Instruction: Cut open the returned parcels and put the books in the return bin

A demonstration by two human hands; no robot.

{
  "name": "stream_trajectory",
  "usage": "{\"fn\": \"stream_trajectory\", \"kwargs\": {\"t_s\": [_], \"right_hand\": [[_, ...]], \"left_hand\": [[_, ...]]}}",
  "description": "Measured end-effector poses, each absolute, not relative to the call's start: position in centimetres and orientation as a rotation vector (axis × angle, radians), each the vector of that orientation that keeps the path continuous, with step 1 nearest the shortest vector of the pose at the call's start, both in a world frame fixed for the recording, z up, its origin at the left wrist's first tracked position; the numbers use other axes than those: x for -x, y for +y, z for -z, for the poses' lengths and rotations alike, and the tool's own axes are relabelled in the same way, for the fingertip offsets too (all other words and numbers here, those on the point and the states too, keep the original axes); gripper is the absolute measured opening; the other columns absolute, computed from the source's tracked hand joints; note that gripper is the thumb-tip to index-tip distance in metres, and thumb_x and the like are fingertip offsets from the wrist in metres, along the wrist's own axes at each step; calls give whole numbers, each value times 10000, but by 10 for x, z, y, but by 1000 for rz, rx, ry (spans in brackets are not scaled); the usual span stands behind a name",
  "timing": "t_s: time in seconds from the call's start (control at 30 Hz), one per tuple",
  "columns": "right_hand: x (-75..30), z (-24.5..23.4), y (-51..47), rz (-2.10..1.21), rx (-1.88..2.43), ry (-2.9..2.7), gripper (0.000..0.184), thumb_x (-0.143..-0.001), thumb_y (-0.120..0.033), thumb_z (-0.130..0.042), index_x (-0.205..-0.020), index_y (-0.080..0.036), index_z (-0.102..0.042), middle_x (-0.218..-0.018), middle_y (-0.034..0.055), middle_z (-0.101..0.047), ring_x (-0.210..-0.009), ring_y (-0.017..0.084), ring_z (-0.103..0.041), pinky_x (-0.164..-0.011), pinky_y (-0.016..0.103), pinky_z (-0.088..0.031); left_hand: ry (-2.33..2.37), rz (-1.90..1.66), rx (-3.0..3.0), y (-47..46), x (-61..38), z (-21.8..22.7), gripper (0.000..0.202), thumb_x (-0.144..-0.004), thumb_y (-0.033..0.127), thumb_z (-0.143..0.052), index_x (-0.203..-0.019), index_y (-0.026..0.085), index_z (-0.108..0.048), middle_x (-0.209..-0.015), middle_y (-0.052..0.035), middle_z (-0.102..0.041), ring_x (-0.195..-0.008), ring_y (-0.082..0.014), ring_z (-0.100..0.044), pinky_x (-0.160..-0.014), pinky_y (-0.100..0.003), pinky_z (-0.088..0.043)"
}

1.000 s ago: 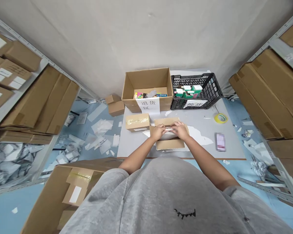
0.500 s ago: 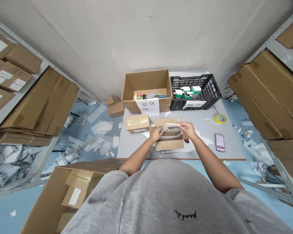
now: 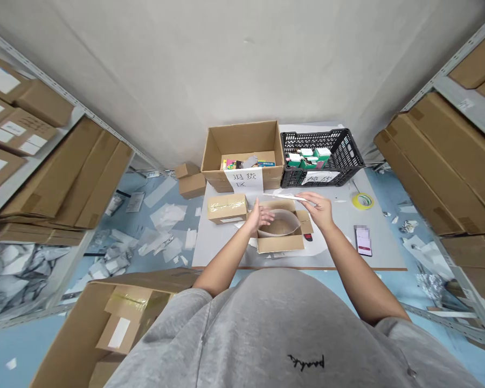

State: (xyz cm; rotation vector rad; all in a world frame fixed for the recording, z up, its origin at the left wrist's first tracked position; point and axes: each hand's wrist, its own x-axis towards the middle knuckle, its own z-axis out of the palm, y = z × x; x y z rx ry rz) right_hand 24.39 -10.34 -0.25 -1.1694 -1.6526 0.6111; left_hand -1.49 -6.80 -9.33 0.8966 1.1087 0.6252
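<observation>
My right hand [image 3: 319,209] pinches the end of a thin white booklet [image 3: 285,197], seen nearly edge-on above the far flap of a small open carton. Fingers apart and holding nothing, my left hand [image 3: 258,217] hovers at the carton's left side. Inside this open carton [image 3: 281,246] a curved whitish liner [image 3: 272,233] stands around the walls, and the brown bottom shows. Just behind my left hand sits a taped carton [image 3: 227,207] with a white label on its front.
Behind stand a large open box [image 3: 242,137] holding colourful items and a black crate [image 3: 343,161] with green-and-white boxes. Yellow tape [image 3: 362,201] and a phone [image 3: 362,240] lie to the right. A big box [image 3: 70,328] stands at lower left; shelves [image 3: 75,116] flank both sides.
My left hand has let go of the booklet and opened. My right hand has lifted the booklet up and away from the carton, tilting it edge-on, so the carton's inside now shows.
</observation>
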Motion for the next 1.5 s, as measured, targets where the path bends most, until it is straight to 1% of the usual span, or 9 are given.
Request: {"fn": "stream_trajectory", "kwargs": {"t_s": [0.07, 0.2, 0.33, 0.47, 0.8, 1.0, 1.17, 1.33, 1.5], "right_hand": [[-235, 8, -108, -611, 1154, -1783, 310, -1032, -468, -563, -1127, -329, -823, -1181, 38, -777, -1146, 271, -708, -1075, 475, -534], [-220, 23, -115, -603, 1089, -2015, 392, -1016, -536, -560, -1273, -325, -767, -1415, 47, -672, -1352, 307, -586, -1182, 507, -440], [-204, 42, -109, -555, 1381, -1866, 655, -1046, -588, -428, -1626, -283, -424, -1629, 88, -453, -1532, 329, -363, -1253, 541, -323], [-192, 59, -92, -699, 1532, -1708, 741, -1054, -551, -398, -1694, -218, -226, -1576, 152, -508, -1404, 332, -519, -1164, 515, -443], [-187, 58, -90, -521, 1467, -1624, 632, -1049, -448, -450, -1631, -210, -380, -1421, 153, -644, -1233, 326, -633, -1028, 479, -531], [-177, 48, -102, -284, 1491, -1749, 525, -1083, -342, -386, -1581, -200, -473, -1322, 158, -675, -1160, 302, -655, -957, 407, -542], [-160, 50, -117, -133, 1541, -1957, 431, -1083, -290, -423, -1452, -194, -624, -1134, 140, -725, -1029, 280, -674, -872, 353, -533], [-161, 47, -126, -166, 1483, -2060, 402, -1053, -360, -523, -1405, -224, -660, -1255, 136, -710, -1142, 300, -644, -950, 391, -522], [-177, 41, -113, -285, 1511, -1794, 501, -1045, -496, -488, -1433, -203, -608, -1469, 173, -575, -1350, 333, -522, -1130, 502, -429]], "left_hand": [[921, -634, -750, -62, 8, 76, 734, -993, 751, -381, -1231, 117, -666, -1096, -198, -774, -982, -296, -763, -830, -433, -631], [919, -817, -652, -54, -1, 59, 512, -956, 502, -638, -1267, 95, -647, -1137, -193, -769, -1006, -303, -760, -926, -494, -612], [991, -1038, -724, -54, -2, 61, 544, -888, 432, -732, -1333, 154, -589, -1186, -138, -764, -1025, -295, -752, -943, -502, -600], [1074, -1174, -887, -54, -5, 64, 492, -924, 500, -678, -1302, 200, -583, -1262, -107, -737, -1073, -272, -734, -943, -441, -596], [1253, -1258, -1168, -55, -9, 68, 388, -972, 509, -623, -1219, 210, -613, -1241, -111, -717, -1141, -287, -689, -1003, -424, -544], [1418, -1151, -1089, -56, -21, 54, 428, -888, 501, -751, -1200, 216, -681, -1338, -142, -650, -1366, -322, -547, -1152, -428, -433], [938, -1019, -790, -61, -32, 43, 508, -956, 656, -606, -1158, 202, -713, -1149, -112, -752, -1187, -283, -675, -991, -400, -556], [966, -1093, -691, -62, -25, 53, 507, -877, 581, -750, -1107, 131, -700, -1044, -141, -781, -980, -279, -744, -849, -400, -606], [1061, -1358, -622, -55, -15, 65, 509, -883, 614, -727, -1087, 150, -678, -1121, -148, -775, -995, -270, -747, -866, -398, -600]]}}
